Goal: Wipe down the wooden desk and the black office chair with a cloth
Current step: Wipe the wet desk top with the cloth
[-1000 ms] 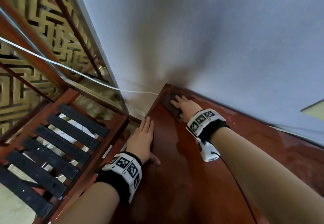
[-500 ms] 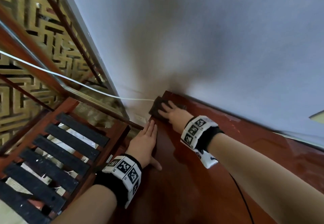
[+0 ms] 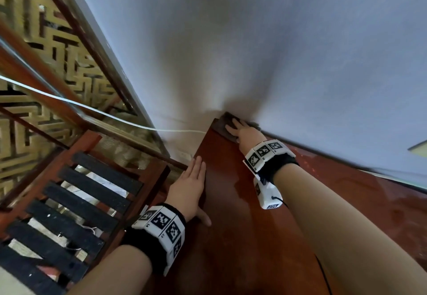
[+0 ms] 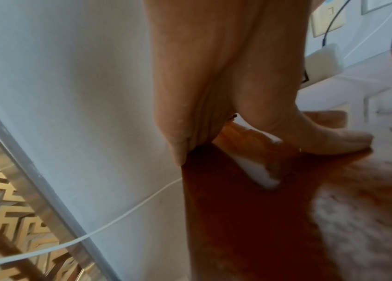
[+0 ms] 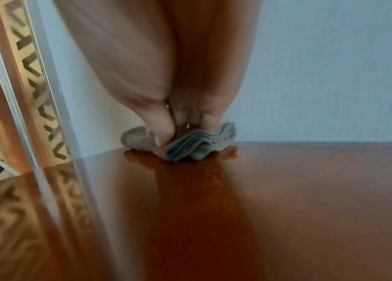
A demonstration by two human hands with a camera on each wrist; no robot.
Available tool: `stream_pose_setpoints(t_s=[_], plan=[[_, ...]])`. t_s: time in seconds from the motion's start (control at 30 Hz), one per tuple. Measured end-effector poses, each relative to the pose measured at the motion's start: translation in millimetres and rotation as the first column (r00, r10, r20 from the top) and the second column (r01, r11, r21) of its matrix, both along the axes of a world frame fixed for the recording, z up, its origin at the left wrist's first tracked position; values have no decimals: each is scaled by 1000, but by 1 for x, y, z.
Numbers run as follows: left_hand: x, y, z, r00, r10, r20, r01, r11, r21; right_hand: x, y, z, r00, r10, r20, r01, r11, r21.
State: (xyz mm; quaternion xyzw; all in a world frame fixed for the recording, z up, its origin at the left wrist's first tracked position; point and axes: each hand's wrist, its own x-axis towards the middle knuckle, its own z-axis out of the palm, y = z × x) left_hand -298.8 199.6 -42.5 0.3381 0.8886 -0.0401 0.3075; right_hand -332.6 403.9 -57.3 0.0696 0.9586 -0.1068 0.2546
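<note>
Now at the far corner: head view, R hand (image 3: pixel 245 133) presses the cloth (image 3: pixel 227 123) onto the wooden desk (image 3: pixel 242 237), at about 12 o'clock from the person's body, where the desk's left edge meets the wall (image 3: pixel 277 52). Compared w/ half a second back, when the cloth overhung the left edge at roughly 11 o'clock, hand and cloth have shifted right and back, so the cloth now sits fully on the top, touching the wall. One second back it lay in much the same corner; the stroke thus reads as a short out-and-back pass over the corner. R wrist view: cloth (image 5: pixel 180 144) is bunched in folds, thumb and fingers (image 5: pixel 163 131) curled down onto it and pinching it against the wood; grip closed on the cloth, not flat-palmed. L hand (image 3: pixel 191 181) lies at approx. 9 o'clock of the R hand, along the desk's left edge, fingers straight and together, holding nothing; L wrist view shows the thumb (image 4: pixel 322 140) resting on the top, fingers dropping over the side. Its place is unchanged, i.e. a brace. A white cable (image 3: pixel 92 109) runs along the wall at 10 o'clock, near the cloth but apart from it. Judgement: corner looks covered; rest of the desk top, toward 3 o'clock, likely comes next. The black office chair is not in view, so that part seems not yet begun.
</note>
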Motion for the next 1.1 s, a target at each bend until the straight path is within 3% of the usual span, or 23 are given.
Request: stream_pose_setpoints(t_s=[0.07, 0.23, 0.33, 0.4, 0.53, 0.57, 0.7, 0.87, 1.0, 1.1], plan=[[-1, 0, 0, 1000, 6, 5, -6, 1000, 3, 12, -8, 0, 999, -22, -46, 23, 1000, 18], [0, 0, 0, 1000, 5, 3, -5, 1000, 10, 52, 0, -10, 986, 153, -65, -154, 988, 1], [1, 0, 1, 1000, 3, -1, -3, 1000, 6, 46, 31, -9, 997, -19, -82, 21, 1000, 24], [2, 1, 2, 1000, 1, -8, -1, 1000, -7, 50, 21, -9, 994, -65, -85, 69, 996, 52], [1, 2, 2, 1000, 4, -11, -4, 1000, -17, 84, -4, -13, 981, 182, -62, -181, 983, 15], [2, 2, 2, 1000, 5, -7, -5, 1000, -17, 84, 4, -11, 984, 167, -59, -168, 986, -13], [3, 3, 4, 1000, 12, -4, -12, 1000, -26, 64, 27, -2, 994, -108, -17, 108, 994, -1], [1, 2, 3, 1000, 9, 1, -9, 999, -34, 97, 6, -3, 1000, 24, -16, -25, 999, -29], [2, 2, 2, 1000, 6, -2, -6, 999, -46, 91, 48, 10, 969, -249, 4, 248, 968, 41], [2, 3, 1, 1000, 3, -3, -3, 998, -58, 106, 28, 10, 980, -196, 27, 194, 979, 63]])
